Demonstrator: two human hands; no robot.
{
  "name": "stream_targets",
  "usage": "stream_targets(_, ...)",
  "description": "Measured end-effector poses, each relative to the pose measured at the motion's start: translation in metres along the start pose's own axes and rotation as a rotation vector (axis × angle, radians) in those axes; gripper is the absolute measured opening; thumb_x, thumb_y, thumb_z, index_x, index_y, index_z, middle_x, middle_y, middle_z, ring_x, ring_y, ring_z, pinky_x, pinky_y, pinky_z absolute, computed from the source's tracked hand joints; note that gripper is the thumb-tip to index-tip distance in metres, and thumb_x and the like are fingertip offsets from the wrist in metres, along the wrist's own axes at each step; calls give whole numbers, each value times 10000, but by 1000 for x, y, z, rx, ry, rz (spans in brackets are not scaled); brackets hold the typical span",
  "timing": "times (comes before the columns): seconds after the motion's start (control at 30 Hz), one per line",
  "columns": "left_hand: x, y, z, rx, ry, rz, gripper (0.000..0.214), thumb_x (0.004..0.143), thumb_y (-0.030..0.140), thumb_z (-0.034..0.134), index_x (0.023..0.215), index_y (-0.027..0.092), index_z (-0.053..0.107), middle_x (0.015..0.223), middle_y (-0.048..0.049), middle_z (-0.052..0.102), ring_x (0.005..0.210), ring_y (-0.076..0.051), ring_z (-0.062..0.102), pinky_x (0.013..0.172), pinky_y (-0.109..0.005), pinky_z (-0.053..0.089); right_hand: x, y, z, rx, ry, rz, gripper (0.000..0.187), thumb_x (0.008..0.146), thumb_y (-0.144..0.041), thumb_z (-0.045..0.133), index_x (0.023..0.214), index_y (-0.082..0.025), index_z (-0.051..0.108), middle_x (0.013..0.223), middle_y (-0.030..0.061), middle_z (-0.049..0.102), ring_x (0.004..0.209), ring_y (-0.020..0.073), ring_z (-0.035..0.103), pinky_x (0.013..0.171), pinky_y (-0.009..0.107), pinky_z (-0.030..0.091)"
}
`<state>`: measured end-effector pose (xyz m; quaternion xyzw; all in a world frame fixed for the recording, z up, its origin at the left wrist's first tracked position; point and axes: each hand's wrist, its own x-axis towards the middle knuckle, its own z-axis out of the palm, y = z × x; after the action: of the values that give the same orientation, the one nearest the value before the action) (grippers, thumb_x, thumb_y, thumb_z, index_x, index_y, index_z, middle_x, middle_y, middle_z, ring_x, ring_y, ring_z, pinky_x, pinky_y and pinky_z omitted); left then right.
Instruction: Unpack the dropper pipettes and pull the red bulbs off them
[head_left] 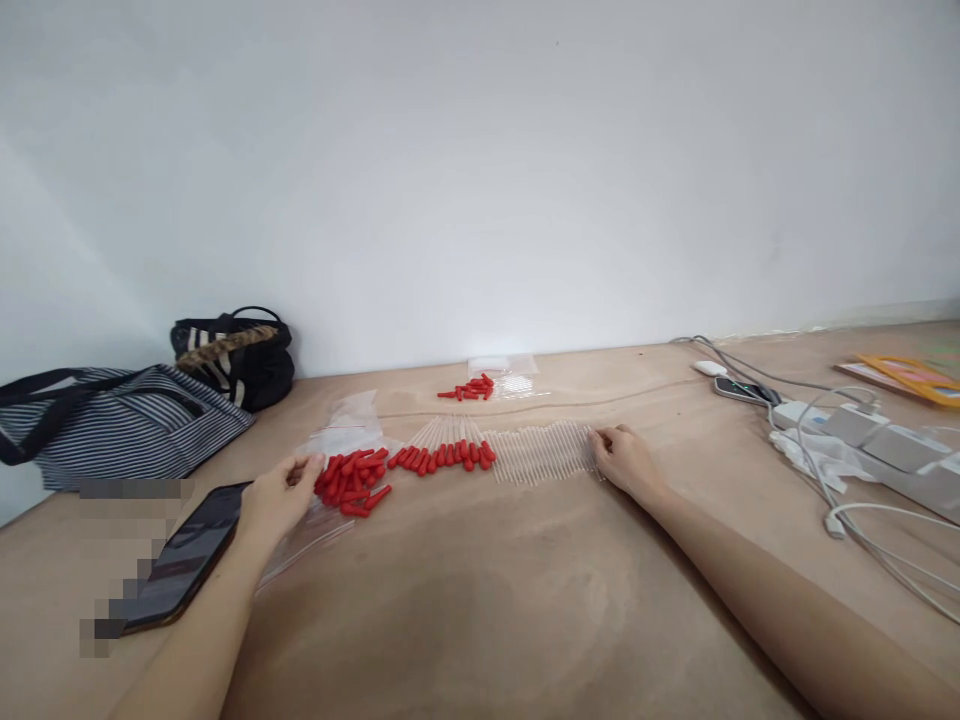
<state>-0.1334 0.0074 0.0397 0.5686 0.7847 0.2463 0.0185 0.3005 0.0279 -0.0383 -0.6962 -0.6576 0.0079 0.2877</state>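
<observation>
A loose pile of red rubber caps lies on a clear plastic bag on the wooden table. My left hand rests at the pile's left edge, fingers curled toward the caps. To the right runs a row of clear thin tubes; those at the left end of the row carry red caps. My right hand touches the right end of that row with its fingers bent. What either hand pinches, if anything, is too small to see.
A dark phone lies by my left forearm. Two striped bags sit at the back left. More red caps and a clear bag lie near the wall. A power strip, cables and orange paper occupy the right side.
</observation>
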Motion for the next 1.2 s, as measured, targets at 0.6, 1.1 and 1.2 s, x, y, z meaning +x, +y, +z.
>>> stream_targets(0.6,-53,109,57,0,136,844,188,805,298,474,730,190,608,790,-51,592,802,-202,527,741,-320,399,-4,-7,-6,-30,28,132,364,839,-402,365,903,-172,639,896,100,634,850,221,561,780,391,265)
stream_targets(1.1,-54,166,90,266,158,778,217,740,228,467,689,114,645,816,-152,575,846,-295,482,724,-413,363,-4,-7,-6,-47,-13,146,427,873,-409,283,778,-183,633,828,80,631,825,213,557,772,380,263)
stream_targets(1.2,-59,157,78,212,233,789,198,753,231,465,665,144,619,784,-123,568,814,-276,483,711,-402,369,-3,-5,-6,-9,25,168,470,883,-403,234,733,-175,617,801,73,624,809,204,545,762,367,256)
